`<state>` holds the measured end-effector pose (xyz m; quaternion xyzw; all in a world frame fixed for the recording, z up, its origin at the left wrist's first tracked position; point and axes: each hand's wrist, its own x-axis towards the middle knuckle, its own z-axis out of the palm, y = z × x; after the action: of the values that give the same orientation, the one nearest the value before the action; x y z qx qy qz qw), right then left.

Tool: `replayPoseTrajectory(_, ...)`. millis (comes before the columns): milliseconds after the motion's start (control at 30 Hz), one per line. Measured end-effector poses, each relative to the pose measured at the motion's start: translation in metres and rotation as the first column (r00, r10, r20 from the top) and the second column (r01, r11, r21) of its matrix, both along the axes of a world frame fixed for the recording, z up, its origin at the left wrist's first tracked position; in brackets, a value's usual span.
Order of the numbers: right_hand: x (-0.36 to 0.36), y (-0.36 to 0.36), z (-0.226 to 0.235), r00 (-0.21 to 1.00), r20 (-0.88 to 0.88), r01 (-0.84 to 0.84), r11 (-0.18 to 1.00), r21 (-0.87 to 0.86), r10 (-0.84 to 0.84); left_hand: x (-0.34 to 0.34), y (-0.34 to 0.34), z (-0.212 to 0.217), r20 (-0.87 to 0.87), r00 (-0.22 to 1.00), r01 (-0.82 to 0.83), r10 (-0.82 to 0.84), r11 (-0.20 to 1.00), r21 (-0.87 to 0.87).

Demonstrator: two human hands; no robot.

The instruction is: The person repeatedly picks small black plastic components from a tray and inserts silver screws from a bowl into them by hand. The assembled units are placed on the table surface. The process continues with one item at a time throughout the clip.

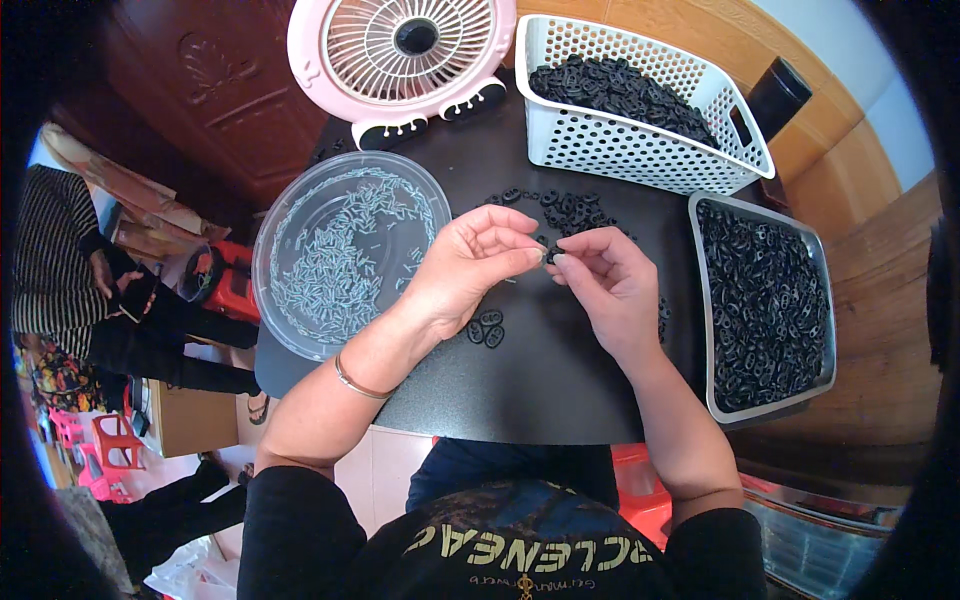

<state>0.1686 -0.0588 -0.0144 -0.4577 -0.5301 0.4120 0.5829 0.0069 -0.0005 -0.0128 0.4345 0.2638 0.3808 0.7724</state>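
Observation:
Above the middle of the dark table my left hand (480, 255) and my right hand (608, 282) meet fingertip to fingertip. Both pinch a small black plastic part (549, 254), mostly covered by the fingers; whether it is one piece or two I cannot tell. Just beyond them lies a loose pile of black plastic parts (575, 212). Several black oval pieces (487, 328) rest on the table near my left wrist. Left of that arm stands a round clear tub (268, 290) holding many small silvery-blue pins or screws (335, 262).
A pink fan (308, 45) stands at the back. A white perforated basket (640, 160) and a white-rimmed tray (712, 330), both full of black parts, stand at back right and right. Two people are at the left, beside a red stool (236, 280). The table's front edge (500, 440) is near my body.

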Motion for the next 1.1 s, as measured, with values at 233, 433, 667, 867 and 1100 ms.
replayPoseTrajectory(233,-0.0016,-0.0009,0.0014,1.0,-0.001,0.019,1.0,-0.008,-0.019,-0.0002,0.0002,-0.0009,0.006,1.0,0.009,-0.009,1.0,0.009)
replayPoseTrajectory(433,-0.0018,-0.0002,-0.0025,0.998,0.046,0.041,0.999,0.009,-0.042,0.0008,-0.0008,-0.0025,-0.001,1.0,-0.014,0.014,0.997,0.075)
replayPoseTrajectory(667,-0.0004,0.0009,-0.003,0.999,-0.051,0.0,0.998,-0.057,-0.003,0.0028,-0.0052,0.0052,-0.101,0.993,-0.045,0.065,0.981,0.19)
replayPoseTrajectory(867,0.0005,0.0028,-0.0027,0.993,-0.121,-0.007,0.999,-0.044,0.002,0.0027,-0.0024,0.0055,-0.146,0.988,-0.033,0.058,0.985,0.169)
replayPoseTrajectory(1100,-0.0002,0.0015,-0.0043,0.997,-0.075,0.016,1.0,-0.02,-0.017,0.0005,-0.0022,0.0059,-0.261,0.965,0.044,0.016,0.974,0.22)
